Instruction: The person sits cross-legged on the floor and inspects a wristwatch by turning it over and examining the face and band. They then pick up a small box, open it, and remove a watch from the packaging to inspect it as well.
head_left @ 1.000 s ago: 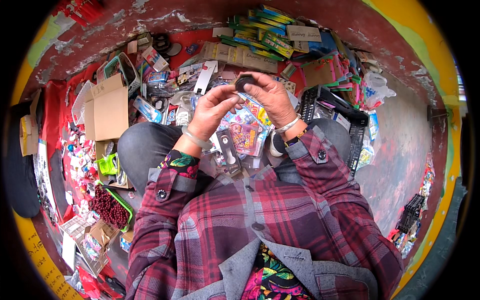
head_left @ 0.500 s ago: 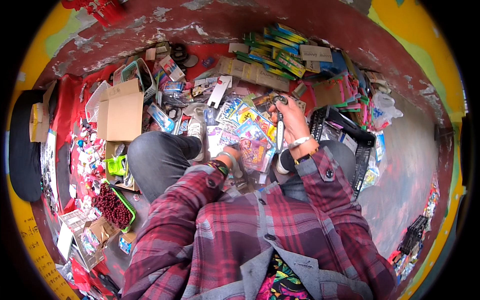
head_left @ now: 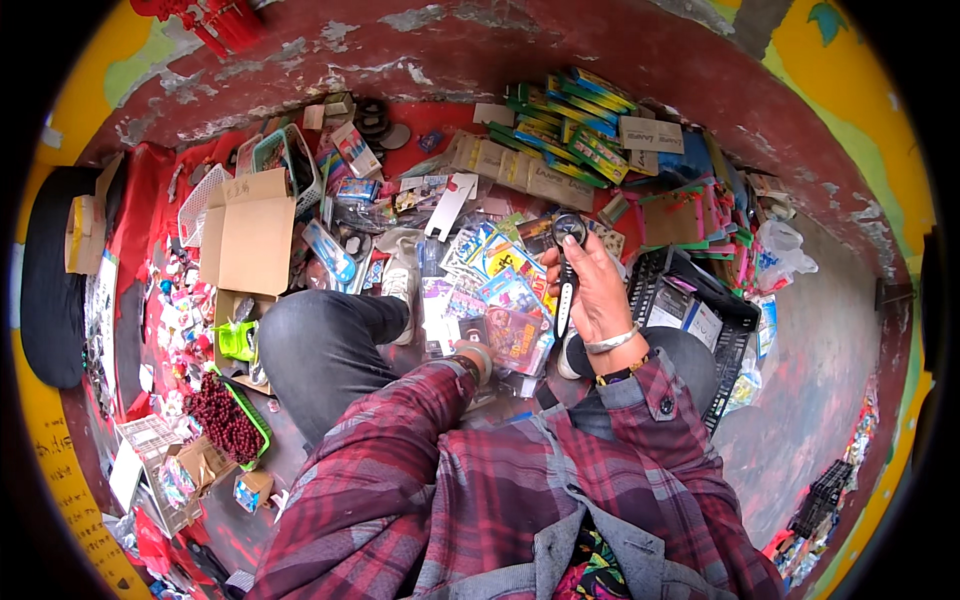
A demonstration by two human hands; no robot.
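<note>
Between my bent knees, my right hand (head_left: 597, 290) is closed on a wristwatch (head_left: 567, 262), thumb on its round dark face. Its black-and-white strap hangs down over the packets. Lower and to the left, my left hand (head_left: 478, 358) lies beside a reddish printed packet (head_left: 515, 338). The sleeve and wrist cover much of that hand, so its fingers cannot be made out. Under and beyond both hands spreads a pile of bright packets in clear wrapping (head_left: 500, 262). A white notched card (head_left: 452, 205) rests at the far side of the pile.
To the left stand an open cardboard box (head_left: 250, 235), wire-like baskets (head_left: 283, 165) and a green tray of dark red beads (head_left: 262, 425). Stacked green-yellow boxes (head_left: 575, 125) lie at the far wall. A black crate (head_left: 735, 350) sits by my right knee.
My right hand, still holding the watch, has turned so its palm side and the round face show more. My left hand has shifted slightly right and down. The whole view has shifted a little.
</note>
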